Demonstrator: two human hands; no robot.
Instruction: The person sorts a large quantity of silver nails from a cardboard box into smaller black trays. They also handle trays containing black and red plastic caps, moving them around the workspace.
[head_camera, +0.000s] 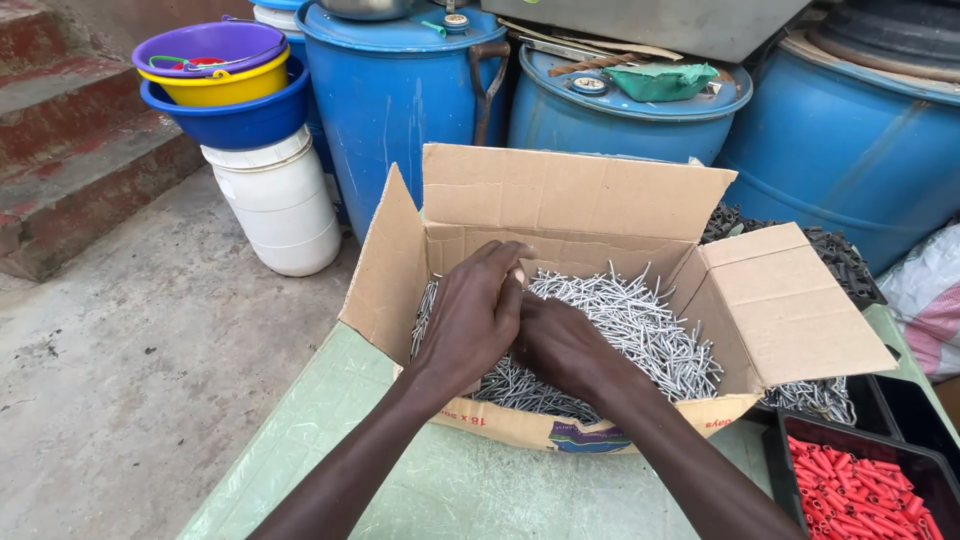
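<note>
Reaching into the open cardboard box (560, 200) on the green tabletop (440, 490), I am keeping both hands together over the heap of grey nails (640, 330). My left hand (475, 320) is curling down, fingers narrow; my right hand (560, 345) is lying beside it, touching, though whether either is gripping nails I cannot tell. Red plugs (850, 490) are sitting in a black tray (900, 450) at near right.

Both hands reach into an open cardboard box (560, 205) at the green table's (440, 490) far edge. The left hand (472, 318) arches over a heap of silver nails (640, 330), fingers curled; the right hand (562, 345) rests on the heap, touching it. Near the table's right corner a black tray (905, 455) holds red plugs (850, 490)
</note>
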